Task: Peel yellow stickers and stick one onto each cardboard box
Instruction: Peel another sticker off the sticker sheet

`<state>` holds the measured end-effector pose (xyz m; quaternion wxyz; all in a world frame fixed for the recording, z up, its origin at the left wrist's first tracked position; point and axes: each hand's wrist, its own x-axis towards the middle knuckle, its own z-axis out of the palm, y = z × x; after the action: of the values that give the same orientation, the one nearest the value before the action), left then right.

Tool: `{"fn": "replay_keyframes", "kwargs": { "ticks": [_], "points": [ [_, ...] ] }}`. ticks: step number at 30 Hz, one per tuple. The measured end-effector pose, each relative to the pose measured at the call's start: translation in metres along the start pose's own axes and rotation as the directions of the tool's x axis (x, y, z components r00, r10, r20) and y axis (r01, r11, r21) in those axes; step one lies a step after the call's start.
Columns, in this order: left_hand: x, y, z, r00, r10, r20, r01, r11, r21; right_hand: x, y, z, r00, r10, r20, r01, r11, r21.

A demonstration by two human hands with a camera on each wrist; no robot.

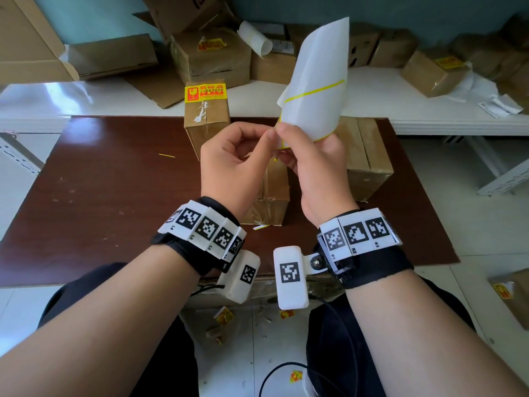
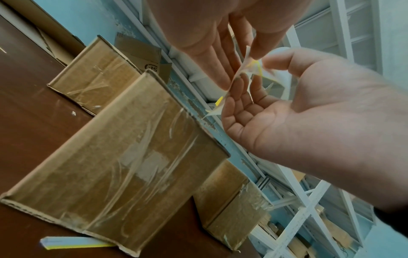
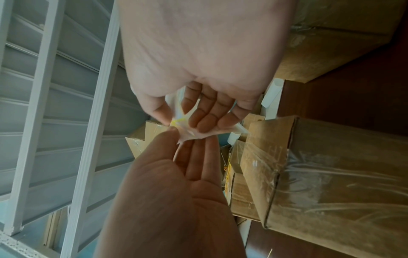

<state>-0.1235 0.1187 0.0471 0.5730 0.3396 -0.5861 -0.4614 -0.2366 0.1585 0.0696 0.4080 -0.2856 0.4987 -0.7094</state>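
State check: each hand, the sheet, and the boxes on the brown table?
left hand: pinching the sheet's lower corner
right hand: gripping the sheet
backing sheet: held upright, curled
far-left box: taped, yellow sticker on top
middle box: taped, no sticker visible
right box: taped, no sticker visible

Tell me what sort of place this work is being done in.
Probably a small packing or parcel-handling room. Taped cardboard boxes are piled along a white bench against the wall, one box on the brown table already carries a yellow fragile-goods sticker, and white metal racking stands nearby.
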Motion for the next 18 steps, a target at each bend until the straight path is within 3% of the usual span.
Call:
{"fn": "replay_keyframes", "kwargs": {
  "ticks": [18],
  "points": [
    [0.0047, -0.0027, -0.0007, 0.992, -0.074, -0.099, 0.072, 0.997, -0.023, 0.0062, 0.0062, -0.0045, 0.996, 0.018, -0.091, -0.01, 0.996, 0.09]
  ]
}}
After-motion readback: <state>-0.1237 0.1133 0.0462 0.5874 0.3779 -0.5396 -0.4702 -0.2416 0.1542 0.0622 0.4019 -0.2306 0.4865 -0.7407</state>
